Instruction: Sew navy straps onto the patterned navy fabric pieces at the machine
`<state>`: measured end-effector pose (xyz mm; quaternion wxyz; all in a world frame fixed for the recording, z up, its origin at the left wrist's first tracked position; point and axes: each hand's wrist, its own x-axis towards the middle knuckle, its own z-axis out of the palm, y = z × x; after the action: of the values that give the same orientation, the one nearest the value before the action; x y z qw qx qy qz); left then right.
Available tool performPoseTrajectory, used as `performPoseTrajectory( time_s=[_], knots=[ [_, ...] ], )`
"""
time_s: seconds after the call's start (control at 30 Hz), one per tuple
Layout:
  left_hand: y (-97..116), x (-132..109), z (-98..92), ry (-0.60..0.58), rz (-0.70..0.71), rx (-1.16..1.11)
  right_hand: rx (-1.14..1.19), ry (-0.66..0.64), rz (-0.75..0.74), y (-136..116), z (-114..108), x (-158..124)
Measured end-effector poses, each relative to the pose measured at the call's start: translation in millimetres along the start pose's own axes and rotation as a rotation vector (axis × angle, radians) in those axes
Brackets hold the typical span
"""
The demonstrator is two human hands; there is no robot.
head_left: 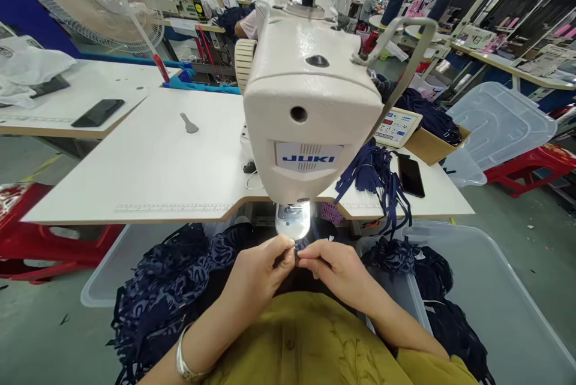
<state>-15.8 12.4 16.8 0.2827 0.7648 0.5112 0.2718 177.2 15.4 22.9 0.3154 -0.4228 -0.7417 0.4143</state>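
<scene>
Factory desk (157, 163), machine (310, 103) at its front edge.
Left hand (258, 271) and right hand (335, 268) pinch 1 strip (297, 255), seemingly aligning it; feeding needs steady fingers.

Garment factory: rows of sewing machines (310, 103)

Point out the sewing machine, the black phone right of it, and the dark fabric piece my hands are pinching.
sewing machine (310, 103), head view, on its white front face above the label.
black phone (410, 176), head view, middle of its screen.
dark fabric piece (296, 258), head view, the bit showing where it is pinched.
</scene>
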Motion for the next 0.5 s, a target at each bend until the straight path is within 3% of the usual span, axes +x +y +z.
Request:
performPoseTrajectory(
  time_s=[0.13, 0.3, 0.4, 0.5],
  knots=[
    [-0.6, -1.6, 1.0, -0.052, 0.193, 0.077, 0.171, -0.09, 0.192, 0.1, -3.1, 0.8],
    [-1.1, -2.2, 7.4, 0.053, 0.313, 0.28, 0.048, -0.118, 0.243, -5.8, -7.8, 2.2],
    [-0.2, -2.7, 7.5, 0.018, 0.298, 0.247, -0.05, -0.123, 0.18, -8.4, -7.0, 1.0],
    [3.6, -3.1, 3.4, -0.061, 0.186, 0.092, -0.178, -0.103, 0.104, -6.4, -1.5, 0.1]
  ],
)
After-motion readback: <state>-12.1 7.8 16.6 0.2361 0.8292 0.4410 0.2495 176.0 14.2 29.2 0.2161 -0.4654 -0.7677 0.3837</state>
